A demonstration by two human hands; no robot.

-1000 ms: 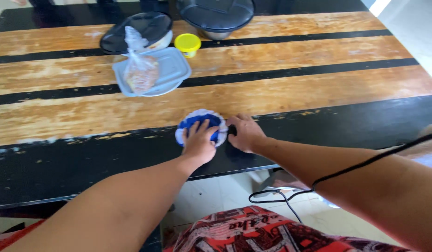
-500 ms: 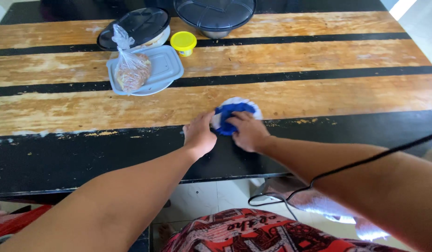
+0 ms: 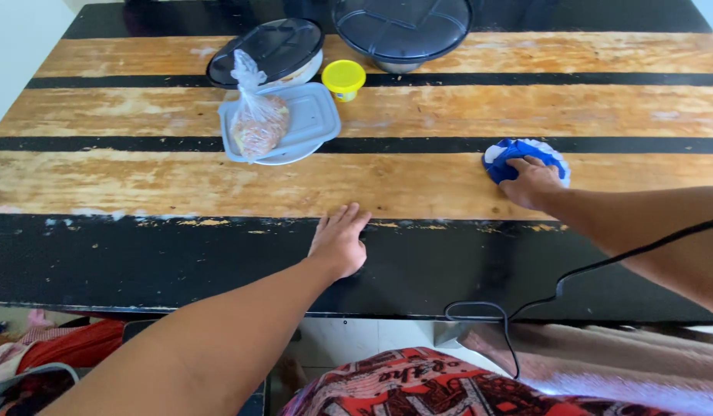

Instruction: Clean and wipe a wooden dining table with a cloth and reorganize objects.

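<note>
L hand [image 3: 339, 243] flat, fingers straight; R hand [image 3: 532, 183] palm-down.
</note>
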